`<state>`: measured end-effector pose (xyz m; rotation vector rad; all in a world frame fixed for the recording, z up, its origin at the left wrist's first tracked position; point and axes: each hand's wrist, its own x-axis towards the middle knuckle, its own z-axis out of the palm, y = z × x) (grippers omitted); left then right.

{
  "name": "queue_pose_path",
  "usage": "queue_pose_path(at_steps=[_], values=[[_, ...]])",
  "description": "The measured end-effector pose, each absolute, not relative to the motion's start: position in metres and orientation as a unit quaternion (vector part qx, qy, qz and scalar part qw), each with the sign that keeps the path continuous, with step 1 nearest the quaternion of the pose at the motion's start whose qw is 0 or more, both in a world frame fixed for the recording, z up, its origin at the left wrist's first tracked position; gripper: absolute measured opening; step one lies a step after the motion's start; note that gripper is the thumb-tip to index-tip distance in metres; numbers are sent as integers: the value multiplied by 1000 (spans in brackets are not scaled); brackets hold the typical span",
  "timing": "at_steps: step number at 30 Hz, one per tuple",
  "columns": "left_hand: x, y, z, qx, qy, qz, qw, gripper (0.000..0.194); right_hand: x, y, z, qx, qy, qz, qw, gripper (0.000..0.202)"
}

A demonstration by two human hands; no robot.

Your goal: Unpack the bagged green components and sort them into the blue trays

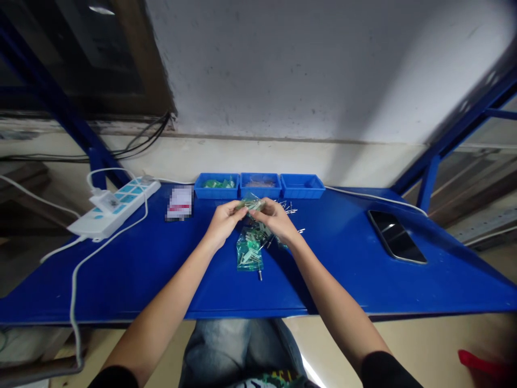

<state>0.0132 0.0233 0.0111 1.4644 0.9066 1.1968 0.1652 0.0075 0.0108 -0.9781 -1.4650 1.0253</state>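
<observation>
Seen from the wearer's head, two bare forearms reach forward from the bottom corners and angle inward over a blue table [343, 269], elbows wide. The left hand [223, 222] and right hand [278, 220] meet at the centre, thumbs and fingertips pinching a small clear green bag [253, 204] of slim metal pieces between them. The bag is above more green packets [249, 254] and loose metal pins [290, 209], just in front of three blue bins [302, 193].

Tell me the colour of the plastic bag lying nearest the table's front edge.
The plastic bag is translucent green, clearest in the head view.
</observation>
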Motion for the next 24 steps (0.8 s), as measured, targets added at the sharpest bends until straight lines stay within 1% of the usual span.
queue_pose_path(at_steps=[4,7,10,13,16,19,24], values=[[10,26,10,662,385,480,427,22,170,9,12,-404,-603,436,532,27],[8,26,8,701,391,469,368,23,171,11,8,-413,-614,438,510,25],[8,25,10,723,390,465,332,23,170,11,6,-417,-629,436,491,22],[8,21,13,770,395,437,243,20,173,9,7,-425,-644,432,468,19],[8,18,17,821,384,389,163,20,178,8,11,-469,-668,394,421,17],[8,16,18,845,365,366,138,22,181,7,14,-505,-687,352,385,18],[7,16,19,851,361,361,122,23,179,4,18,-521,-700,321,369,13]])
